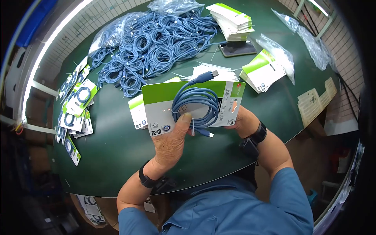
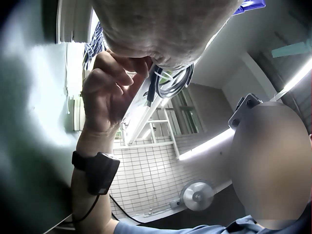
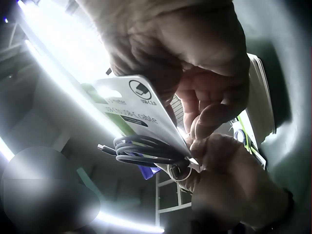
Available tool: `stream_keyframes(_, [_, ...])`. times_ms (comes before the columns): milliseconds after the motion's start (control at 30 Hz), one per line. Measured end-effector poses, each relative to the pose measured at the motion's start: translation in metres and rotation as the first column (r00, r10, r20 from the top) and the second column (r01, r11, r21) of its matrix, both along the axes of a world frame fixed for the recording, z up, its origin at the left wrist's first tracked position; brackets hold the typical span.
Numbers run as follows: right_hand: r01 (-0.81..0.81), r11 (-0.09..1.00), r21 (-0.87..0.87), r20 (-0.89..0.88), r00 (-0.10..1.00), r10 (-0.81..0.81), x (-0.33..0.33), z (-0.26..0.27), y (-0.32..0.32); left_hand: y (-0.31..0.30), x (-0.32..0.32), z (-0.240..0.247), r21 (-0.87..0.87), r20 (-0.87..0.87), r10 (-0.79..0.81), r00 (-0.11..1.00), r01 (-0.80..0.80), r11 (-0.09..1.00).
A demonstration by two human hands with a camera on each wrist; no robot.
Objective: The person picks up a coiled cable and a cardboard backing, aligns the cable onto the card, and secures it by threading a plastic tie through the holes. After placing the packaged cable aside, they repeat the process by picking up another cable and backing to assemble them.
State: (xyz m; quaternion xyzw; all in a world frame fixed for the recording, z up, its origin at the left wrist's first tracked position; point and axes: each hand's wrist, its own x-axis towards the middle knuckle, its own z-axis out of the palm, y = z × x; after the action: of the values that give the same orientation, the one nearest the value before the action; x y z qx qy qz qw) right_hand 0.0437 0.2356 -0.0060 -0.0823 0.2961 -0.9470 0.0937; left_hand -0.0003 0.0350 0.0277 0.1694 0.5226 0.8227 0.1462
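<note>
A coiled blue USB-C cable (image 1: 196, 105) lies against the front of a green-and-white packaging card (image 1: 156, 100), a thin white tie (image 1: 192, 126) looped round its strands. My left hand (image 1: 172, 139) grips the card's lower edge, its thumb pressed over the coil. Behind the card's right end is my right hand (image 1: 241, 117), its fingers hidden from above. In the right wrist view those fingers (image 3: 214, 114) curl behind the card and meet at the tips, close to the left hand and the tie. What they pinch is mostly hidden.
A large heap of coiled blue cables (image 1: 156, 43) covers the table's back. Carded cables (image 1: 76, 102) pile at left. Stacked cards (image 1: 235, 25), a phone (image 1: 237, 48), white ties (image 1: 213, 71), more cards (image 1: 263, 72) and plastic bags (image 1: 307, 41) lie at the back and right.
</note>
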Motion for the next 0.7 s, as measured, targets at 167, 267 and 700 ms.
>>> stream_keyframes(167, [-0.022, 0.978, 0.208, 0.031, 0.999, 0.016, 0.009, -0.006, 0.006, 0.0, 0.002, -0.005, 0.012, -0.033, -0.033, 0.999, 0.033, 0.999])
stream_keyframes(267, [-0.165, 0.972, -0.17, -0.118, 0.982, 0.146, 0.012, -0.033, 0.01, 0.001, 0.004, -0.007, 0.009, -0.043, -0.046, 0.998, 0.046, 0.999])
stream_keyframes(700, [0.114, 0.984, 0.138, -0.023, 0.994, -0.111, -0.006, 0.003, 0.009, -0.001, 0.003, -0.004, -0.231, -0.071, -0.021, 0.997, 0.004, 0.973])
